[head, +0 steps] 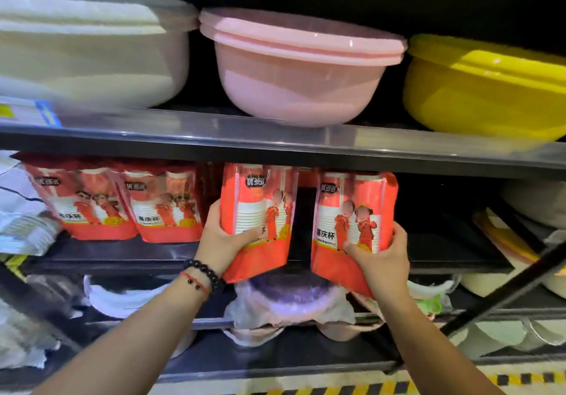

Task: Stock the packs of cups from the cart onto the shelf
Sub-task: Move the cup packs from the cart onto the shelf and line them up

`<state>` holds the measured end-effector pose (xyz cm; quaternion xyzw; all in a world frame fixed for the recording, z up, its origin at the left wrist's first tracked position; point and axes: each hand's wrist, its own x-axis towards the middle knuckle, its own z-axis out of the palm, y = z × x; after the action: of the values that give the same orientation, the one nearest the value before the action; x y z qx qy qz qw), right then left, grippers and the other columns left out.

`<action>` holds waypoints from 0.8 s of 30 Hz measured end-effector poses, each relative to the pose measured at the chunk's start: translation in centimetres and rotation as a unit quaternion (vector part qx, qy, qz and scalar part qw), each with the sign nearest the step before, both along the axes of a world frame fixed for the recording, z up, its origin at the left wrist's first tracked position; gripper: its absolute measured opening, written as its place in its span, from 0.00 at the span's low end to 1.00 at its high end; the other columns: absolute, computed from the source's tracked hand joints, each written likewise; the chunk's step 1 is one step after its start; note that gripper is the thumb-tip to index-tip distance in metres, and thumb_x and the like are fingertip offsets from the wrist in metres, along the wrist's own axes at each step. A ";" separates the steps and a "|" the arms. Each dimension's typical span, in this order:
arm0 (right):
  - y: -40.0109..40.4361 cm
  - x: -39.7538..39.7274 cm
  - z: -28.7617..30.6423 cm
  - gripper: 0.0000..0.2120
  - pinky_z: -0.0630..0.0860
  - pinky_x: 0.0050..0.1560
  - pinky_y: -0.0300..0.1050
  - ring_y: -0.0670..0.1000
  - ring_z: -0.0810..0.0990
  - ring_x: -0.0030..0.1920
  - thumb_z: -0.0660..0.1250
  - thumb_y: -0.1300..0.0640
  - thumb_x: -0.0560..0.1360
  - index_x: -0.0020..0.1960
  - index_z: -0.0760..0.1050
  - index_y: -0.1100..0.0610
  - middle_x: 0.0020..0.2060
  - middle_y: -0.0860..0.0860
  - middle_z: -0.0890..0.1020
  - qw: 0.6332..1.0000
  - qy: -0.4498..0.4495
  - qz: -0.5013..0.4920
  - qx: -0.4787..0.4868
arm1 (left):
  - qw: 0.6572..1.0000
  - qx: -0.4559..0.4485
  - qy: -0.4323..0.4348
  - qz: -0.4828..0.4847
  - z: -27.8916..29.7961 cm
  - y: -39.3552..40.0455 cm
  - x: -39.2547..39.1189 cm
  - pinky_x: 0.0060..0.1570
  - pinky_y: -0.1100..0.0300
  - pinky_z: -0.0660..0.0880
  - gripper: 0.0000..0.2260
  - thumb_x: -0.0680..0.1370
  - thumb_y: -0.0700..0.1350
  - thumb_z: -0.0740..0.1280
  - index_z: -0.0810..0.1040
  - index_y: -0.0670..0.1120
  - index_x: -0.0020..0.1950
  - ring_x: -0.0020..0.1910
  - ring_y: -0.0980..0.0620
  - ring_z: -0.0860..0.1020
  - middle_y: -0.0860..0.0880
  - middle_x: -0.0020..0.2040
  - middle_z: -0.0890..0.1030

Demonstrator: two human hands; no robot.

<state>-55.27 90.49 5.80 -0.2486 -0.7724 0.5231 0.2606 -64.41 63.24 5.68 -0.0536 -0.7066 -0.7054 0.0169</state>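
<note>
Left hand [225, 238] and right hand [381, 258] each grip a glossy red cup pack, left pack [257, 211] and right pack [352, 220], under the shelf [275, 146].

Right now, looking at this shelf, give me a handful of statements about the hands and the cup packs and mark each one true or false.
1. Each hand holds its own red pack of cups. True: the left hand grips the left pack and the right hand grips the right pack.
2. The basin straight above the held packs is blue. False: the pink basin sits there, with a yellow basin to its right.
3. Red packs already stand on the shelf to the left of the hands. True: the shelved packs are there.
4. The bead bracelet is on the right wrist. False: the bracelet is on the left wrist.
</note>
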 end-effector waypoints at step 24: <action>8.2 -20.8 -7.8 0.43 0.81 0.56 0.61 0.55 0.85 0.54 0.83 0.55 0.56 0.67 0.71 0.59 0.56 0.56 0.84 0.980 0.051 0.185 -0.045 | 0.986 -0.168 -0.009 -0.017 -5.6 3.7 -20.8 0.62 0.56 0.71 0.31 0.69 0.46 0.78 0.72 0.46 0.70 0.64 0.48 0.75 0.49 0.65 0.77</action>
<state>-76.04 98.68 -1.99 -0.0858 -0.7662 0.6087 0.1872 -85.18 66.93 0.07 -0.0617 -0.8144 -0.5769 -0.0111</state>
